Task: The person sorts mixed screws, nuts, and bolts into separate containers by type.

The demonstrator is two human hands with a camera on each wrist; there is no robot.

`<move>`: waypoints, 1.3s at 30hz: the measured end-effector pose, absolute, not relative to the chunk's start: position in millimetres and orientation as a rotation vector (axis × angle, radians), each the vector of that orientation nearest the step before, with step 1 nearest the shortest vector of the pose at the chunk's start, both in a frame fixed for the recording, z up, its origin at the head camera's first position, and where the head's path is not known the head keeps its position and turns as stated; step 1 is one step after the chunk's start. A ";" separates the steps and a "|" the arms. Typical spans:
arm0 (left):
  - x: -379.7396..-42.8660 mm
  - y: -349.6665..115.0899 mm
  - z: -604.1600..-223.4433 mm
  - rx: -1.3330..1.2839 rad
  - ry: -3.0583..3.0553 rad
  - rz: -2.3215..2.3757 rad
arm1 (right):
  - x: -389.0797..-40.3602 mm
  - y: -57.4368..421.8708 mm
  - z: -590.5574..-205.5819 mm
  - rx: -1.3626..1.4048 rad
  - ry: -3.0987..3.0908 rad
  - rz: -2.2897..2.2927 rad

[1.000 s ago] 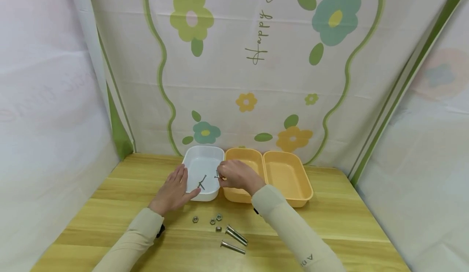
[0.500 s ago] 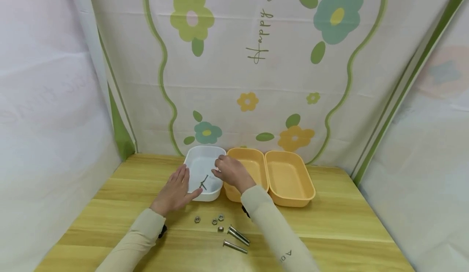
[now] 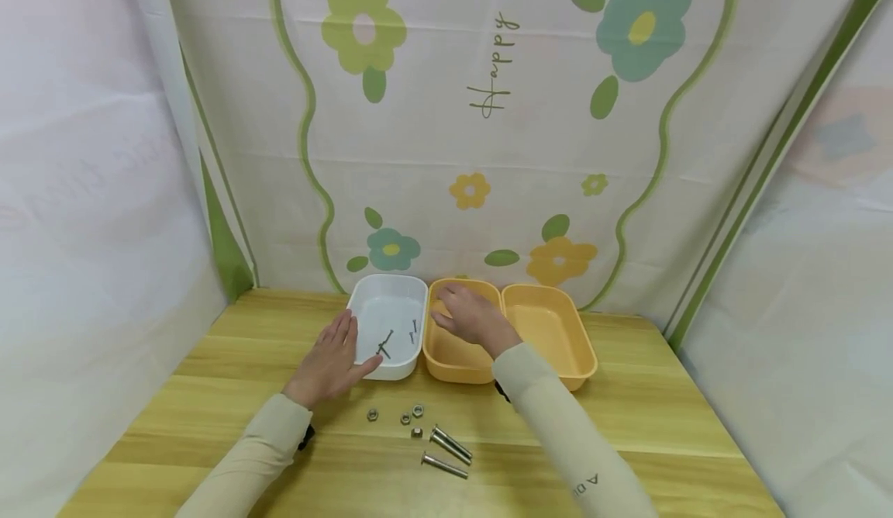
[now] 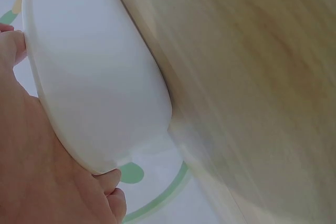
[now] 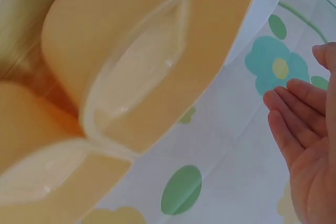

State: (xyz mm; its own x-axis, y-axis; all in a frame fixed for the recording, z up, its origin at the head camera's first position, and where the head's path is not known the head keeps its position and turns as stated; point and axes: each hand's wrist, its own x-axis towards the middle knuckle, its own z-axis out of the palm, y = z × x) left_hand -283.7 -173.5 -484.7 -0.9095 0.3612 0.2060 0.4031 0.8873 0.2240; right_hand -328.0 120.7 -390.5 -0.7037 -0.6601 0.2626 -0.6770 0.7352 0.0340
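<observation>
In the head view, my left hand [image 3: 329, 358] holds the near left corner of a white tray [image 3: 377, 286]. The left wrist view shows the palm of that hand along the white tray's rim, thumb at one end and fingertips at the other. Inside the white tray lie several small screws [image 3: 387, 338], some crossing each other, two near its right wall. Over the middle yellow tray [image 3: 456, 373] hovers my right hand [image 3: 474, 316]. In the right wrist view its fingers are extended and its palm bare.
A second yellow tray [image 3: 587, 355] adjoins on the right. Several hex nuts [image 3: 405, 419] and three large bolts [image 3: 446, 465] lie on the wood-grain table [image 3: 600, 440] in front of the trays. A flower-print cloth [image 3: 460, 138] hangs behind.
My right hand dips over the white tray's right side, then moves right, above the middle yellow tray. The screw it was pinching now lies in the white tray. My left hand stays put.
</observation>
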 end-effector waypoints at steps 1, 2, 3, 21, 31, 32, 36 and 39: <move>-283.6 -173.7 -485.0 -0.589 -2.897 -0.391 | -326.7 125.0 -389.3 1.059 -2.681 0.084; -283.4 -173.8 -485.2 -0.590 -2.896 -0.390 | -325.2 129.2 -388.1 1.063 -2.684 0.075; -283.2 -173.9 -485.4 -0.589 -2.898 -0.388 | -323.5 133.6 -387.5 1.065 -2.685 0.062; -280.0 -175.2 -481.5 -0.589 -2.881 -0.394 | -287.1 209.8 -419.9 0.879 -2.992 0.128; -281.7 -175.2 -482.5 -0.589 -2.882 -0.405 | -288.1 223.1 -460.4 0.832 -2.929 0.208; -281.8 -175.0 -482.4 -0.588 -2.881 -0.406 | -288.2 223.5 -462.9 0.825 -2.926 0.201; -280.9 -173.8 -480.9 -0.582 -2.886 -0.409 | -288.9 226.4 -470.7 0.816 -2.892 0.176; -280.5 -173.3 -480.1 -0.582 -2.890 -0.410 | -289.8 228.7 -477.7 0.828 -2.848 0.197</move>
